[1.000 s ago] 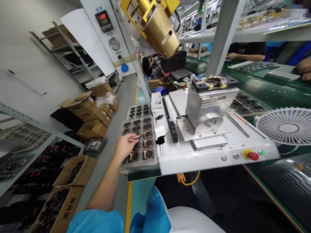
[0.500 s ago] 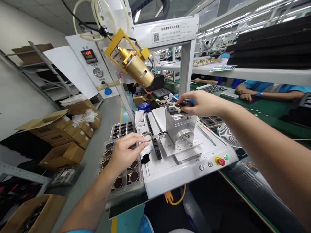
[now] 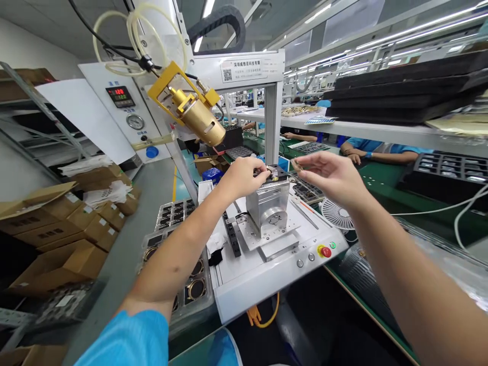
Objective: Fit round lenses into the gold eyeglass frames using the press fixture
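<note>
My left hand (image 3: pixel 247 175) is over the black fixture (image 3: pixel 280 172) on top of a silver metal block (image 3: pixel 269 206). Its fingertips are pinched together at the fixture's left side, and they hide whatever they hold. Just right of the block, my right hand (image 3: pixel 332 177) is raised and grips a small gold-brown watch part (image 3: pixel 296 165) between thumb and fingers. The part is seen nearly edge-on. Under my left forearm, clear trays (image 3: pixel 209 297) hold several black round watch cases with gold rims (image 3: pixel 195 288).
A brass-coloured dispensing cylinder (image 3: pixel 204 124) hangs above the block. The white machine base (image 3: pixel 267 279) carries a red emergency button (image 3: pixel 325 251). A white fan (image 3: pixel 337 213) stands at right. Cardboard boxes (image 3: pixel 49 223) are stacked at left. Across the bench are a co-worker's arms (image 3: pixel 389 156).
My left hand has moved from beside the trays, where it held a thin ring, up to the fixture. My right hand has lifted off the fixture to the right with a small part. The view has shifted.
</note>
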Tool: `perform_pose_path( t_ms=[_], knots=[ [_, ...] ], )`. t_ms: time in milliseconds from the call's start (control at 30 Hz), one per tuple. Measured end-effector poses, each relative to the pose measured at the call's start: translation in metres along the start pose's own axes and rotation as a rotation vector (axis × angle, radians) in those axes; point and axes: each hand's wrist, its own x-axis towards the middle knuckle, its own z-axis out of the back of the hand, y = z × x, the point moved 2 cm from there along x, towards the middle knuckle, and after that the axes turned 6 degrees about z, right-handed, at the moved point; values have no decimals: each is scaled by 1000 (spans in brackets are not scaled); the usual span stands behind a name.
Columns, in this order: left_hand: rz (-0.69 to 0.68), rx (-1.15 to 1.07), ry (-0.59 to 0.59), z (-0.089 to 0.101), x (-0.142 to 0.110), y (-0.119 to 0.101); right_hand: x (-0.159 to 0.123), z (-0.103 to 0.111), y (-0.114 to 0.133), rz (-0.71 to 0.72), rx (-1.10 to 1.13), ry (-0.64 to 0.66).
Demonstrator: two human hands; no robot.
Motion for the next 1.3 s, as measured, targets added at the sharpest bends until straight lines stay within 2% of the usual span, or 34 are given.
perform_pose_path(
  t_ms=[100, 167, 333, 400, 467, 567, 633, 700, 800, 867, 967, 1067, 1167, 1300],
  knots=[
    [62, 23, 58, -2, -2, -4, -50, 17, -4, -127, 49, -50],
    [44, 30, 88, -3, -12, -5, -89, 26, -13, -254, 60, -43],
    [-20, 42, 158, -9, -31, 5, -189, 33, -63, -666, -7, 1],
    [-18, 44, 179, -9, -32, 9, -221, 28, -82, -797, -98, 79],
    [-22, 43, 167, -7, -36, 7, -241, 19, -95, -833, -206, 194],
    [-49, 34, 91, 0, -58, -5, -256, 4, -102, -782, -330, 296],
    [-89, -2, 47, 4, -87, -17, -261, -3, -104, -750, -359, 294],
    [-104, -78, 54, 1, -124, -27, -265, -6, -108, -716, -369, 269],
    [20, -259, 151, -25, -181, -36, -266, -2, -112, -684, -361, 213],
    [219, -407, 264, -57, -212, -39, -264, 4, -108, -709, -320, 190],
    [556, -653, 322, -113, -244, -48, -262, 8, -85, -727, -201, 182],
    [835, -1068, 332, -163, -264, -64, -271, -4, -50, -660, 29, 130],
    [908, -1438, 295, -196, -278, -81, -292, -30, -24, -573, 201, 28],
    [944, -1642, 311, -216, -288, -89, -319, -56, -13, -494, 190, -131]
  ],
)
